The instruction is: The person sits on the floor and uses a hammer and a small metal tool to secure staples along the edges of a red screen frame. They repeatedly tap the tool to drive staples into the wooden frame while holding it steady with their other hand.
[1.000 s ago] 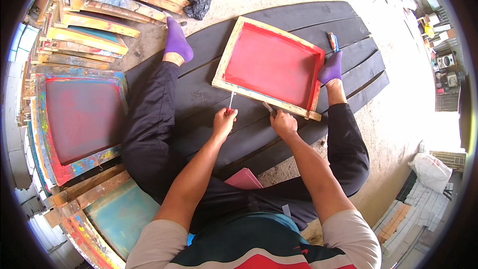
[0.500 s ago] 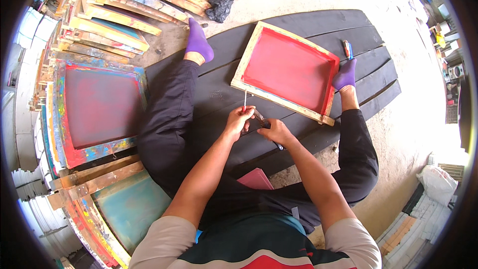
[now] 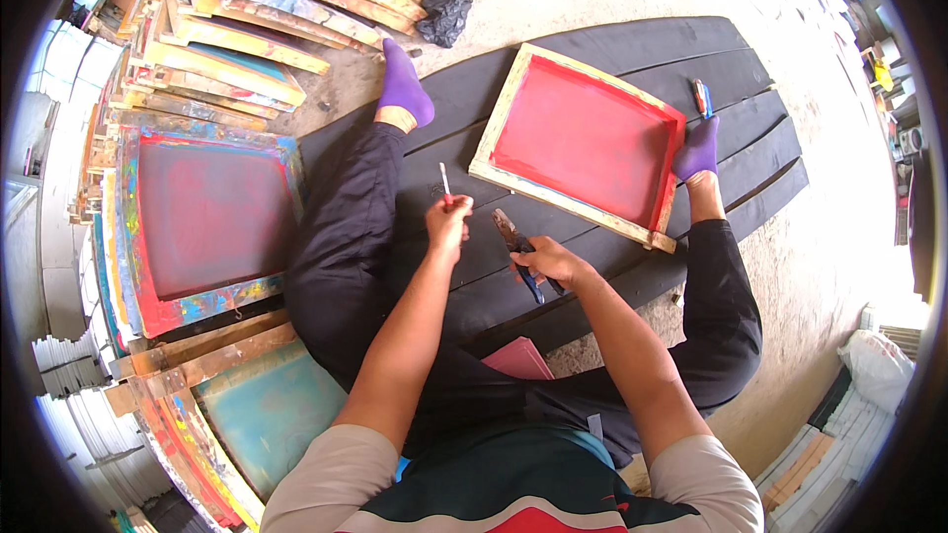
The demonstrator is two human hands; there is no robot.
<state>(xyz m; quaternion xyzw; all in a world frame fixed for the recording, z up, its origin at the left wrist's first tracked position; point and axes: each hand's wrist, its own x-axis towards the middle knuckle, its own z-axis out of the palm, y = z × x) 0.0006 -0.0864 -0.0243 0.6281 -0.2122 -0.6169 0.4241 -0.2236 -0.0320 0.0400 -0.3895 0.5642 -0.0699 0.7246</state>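
My left hand (image 3: 447, 225) is closed round a thin white stick (image 3: 444, 178) that points up and away from me; a bit of red shows at its lower end by my fingers. My right hand (image 3: 553, 263) grips a pair of pliers (image 3: 508, 229) with dark handles, their worn brown jaws pointing up and left. A gap lies between the pliers and my left hand. Beyond both hands a wooden screen-printing frame (image 3: 581, 146) with red mesh rests on black padded sheeting (image 3: 434, 237), apart from the hands.
Paint-stained screen frames (image 3: 212, 212) stand at my left, with more stacked (image 3: 227, 54) at the far left. A black plastic bag (image 3: 444, 10) lies near them. A red-and-blue tool (image 3: 702, 97) sits by my right foot. A pink pad (image 3: 520, 359) lies between my legs.
My hands have moved apart. The left went left with the stick, away from the frame's edge; the pliers' jaws and handles now show more clearly in my right hand.
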